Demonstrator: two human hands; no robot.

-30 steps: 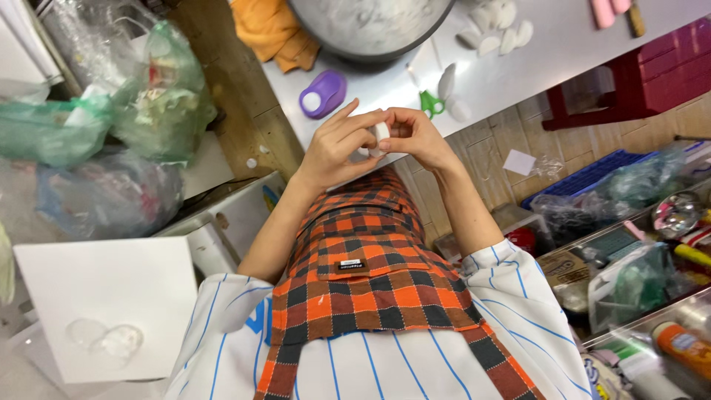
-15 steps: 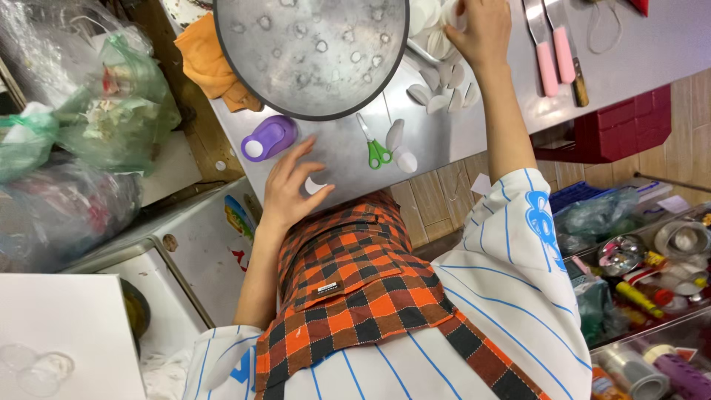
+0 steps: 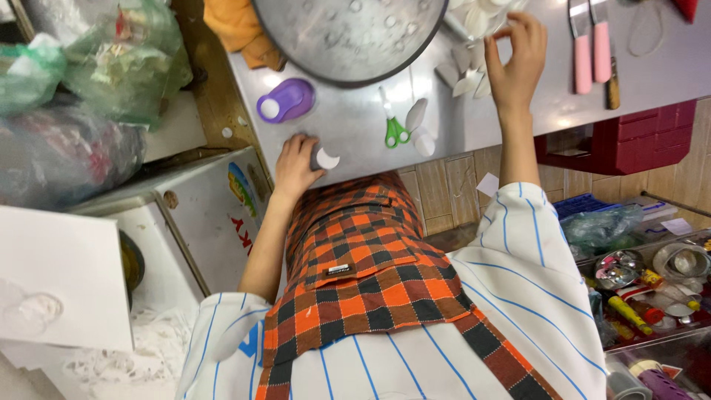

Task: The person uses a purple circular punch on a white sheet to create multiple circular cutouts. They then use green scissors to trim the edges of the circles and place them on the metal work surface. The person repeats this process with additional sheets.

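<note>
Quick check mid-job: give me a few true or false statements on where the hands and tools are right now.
1. The left hand rests at the counter edge on a small white piece. True.
2. The right hand holds the scissors. False: they lie on the counter between the hands, untouched.
3. The purple punch sits beyond the left hand. True.
4. The right hand reaches into the white pieces beside the round tray. True.
5. The pink-handled knives are in the left hand. False: they lie past the right hand.
</note>
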